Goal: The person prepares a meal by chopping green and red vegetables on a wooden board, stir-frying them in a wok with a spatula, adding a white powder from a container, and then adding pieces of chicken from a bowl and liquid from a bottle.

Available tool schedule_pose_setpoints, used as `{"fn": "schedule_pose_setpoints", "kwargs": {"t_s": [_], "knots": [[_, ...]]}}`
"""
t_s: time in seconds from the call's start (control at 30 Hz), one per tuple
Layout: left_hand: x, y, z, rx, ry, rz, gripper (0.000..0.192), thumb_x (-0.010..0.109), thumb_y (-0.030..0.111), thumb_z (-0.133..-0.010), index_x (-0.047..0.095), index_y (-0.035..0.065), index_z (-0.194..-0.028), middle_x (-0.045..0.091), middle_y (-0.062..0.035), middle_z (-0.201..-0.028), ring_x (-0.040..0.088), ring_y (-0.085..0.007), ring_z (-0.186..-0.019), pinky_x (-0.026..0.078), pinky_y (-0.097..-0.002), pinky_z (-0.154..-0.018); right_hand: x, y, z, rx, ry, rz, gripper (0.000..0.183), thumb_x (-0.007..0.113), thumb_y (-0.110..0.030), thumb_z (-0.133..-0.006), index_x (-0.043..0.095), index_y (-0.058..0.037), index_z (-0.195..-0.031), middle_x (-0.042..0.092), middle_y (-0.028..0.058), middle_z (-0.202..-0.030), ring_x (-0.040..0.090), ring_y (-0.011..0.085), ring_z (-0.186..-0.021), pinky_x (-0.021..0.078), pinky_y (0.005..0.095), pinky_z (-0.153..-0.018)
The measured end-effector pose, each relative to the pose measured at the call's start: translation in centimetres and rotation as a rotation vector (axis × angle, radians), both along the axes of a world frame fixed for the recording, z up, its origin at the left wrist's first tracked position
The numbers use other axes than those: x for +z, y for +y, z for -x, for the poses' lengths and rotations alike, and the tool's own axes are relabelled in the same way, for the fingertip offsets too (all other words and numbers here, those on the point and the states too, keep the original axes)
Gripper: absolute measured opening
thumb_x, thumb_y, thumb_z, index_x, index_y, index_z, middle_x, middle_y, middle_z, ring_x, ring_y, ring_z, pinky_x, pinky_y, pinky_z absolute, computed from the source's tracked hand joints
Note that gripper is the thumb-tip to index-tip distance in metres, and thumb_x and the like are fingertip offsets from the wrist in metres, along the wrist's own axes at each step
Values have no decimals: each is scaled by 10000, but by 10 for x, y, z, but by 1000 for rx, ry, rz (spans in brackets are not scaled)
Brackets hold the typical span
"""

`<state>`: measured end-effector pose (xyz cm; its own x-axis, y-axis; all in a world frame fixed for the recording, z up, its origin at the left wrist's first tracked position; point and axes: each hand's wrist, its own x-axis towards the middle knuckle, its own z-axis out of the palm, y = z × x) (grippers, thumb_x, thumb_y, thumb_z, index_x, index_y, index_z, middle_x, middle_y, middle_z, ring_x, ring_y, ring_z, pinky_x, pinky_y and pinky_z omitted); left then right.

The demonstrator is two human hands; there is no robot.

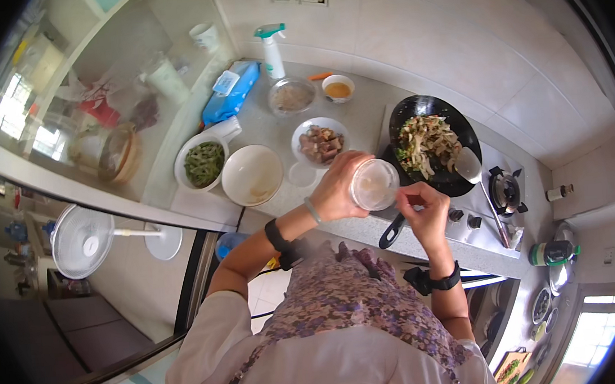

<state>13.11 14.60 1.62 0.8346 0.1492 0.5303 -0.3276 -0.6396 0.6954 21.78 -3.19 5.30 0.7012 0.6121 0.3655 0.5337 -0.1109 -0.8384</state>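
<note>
My left hand (342, 186) holds a round clear plastic tub (374, 184) tilted, with a little pale contents inside. The fingers of my right hand (425, 210) are pinched at the tub's right rim on a thin translucent utensil, mostly hidden and blurred. Beyond my hands, a black wok (467, 125) sits on the stove with chopped, mixed food (428, 144) in it. A metal spatula (469, 166) rests with its blade over the wok's right rim and its handle across the stove. Below the tub, the wok's black handle (392, 232) points towards me. A clear round lid (302, 174) lies left of my left hand.
On the counter stand a bowl of meat pieces (321, 143), a bowl of green vegetables (205, 165), a used white bowl (252, 174), a small bowl of orange liquid (338, 89), a covered bowl (292, 95), blue wipes (232, 92) and a spray bottle (273, 56). A bare burner (504, 191) is right.
</note>
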Motion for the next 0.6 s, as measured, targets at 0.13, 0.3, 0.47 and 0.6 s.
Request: {"fn": "schedule_pose_setpoints", "kwargs": {"t_s": [0.13,0.3,0.47,0.6], "knots": [[-7,8,4,52,4,21,899,811,136,-396,401,51,-1192,458,-133,-1147,418,-319,-1108,324,-398,-970,-9,3,-7,17,394,-82,70,632,-34,-777,602,29,-780,618,55,-654,587,86,-578,482,204,-545],[-12,8,-2,48,-4,40,881,794,128,-403,399,46,-1185,461,-137,-1139,431,-316,-1090,341,-401,-952,-17,-7,-26,21,747,-223,65,617,-25,-798,575,23,-789,622,89,-694,579,105,-557,481,210,-514],[-12,1,-10,22,-49,28,847,780,142,-419,415,34,-1176,455,-149,-1131,433,-331,-1057,345,-391,-924,-10,-17,-25,80,552,-170,63,629,14,-770,604,31,-824,627,76,-736,605,105,-642,493,211,-579],[-9,-4,-14,7,-7,3,884,787,155,-414,394,48,-1198,430,-151,-1172,401,-330,-1107,345,-399,-943,1,-16,-17,19,237,-93,59,638,15,-750,604,18,-798,614,36,-736,591,78,-655,470,195,-595]]}}
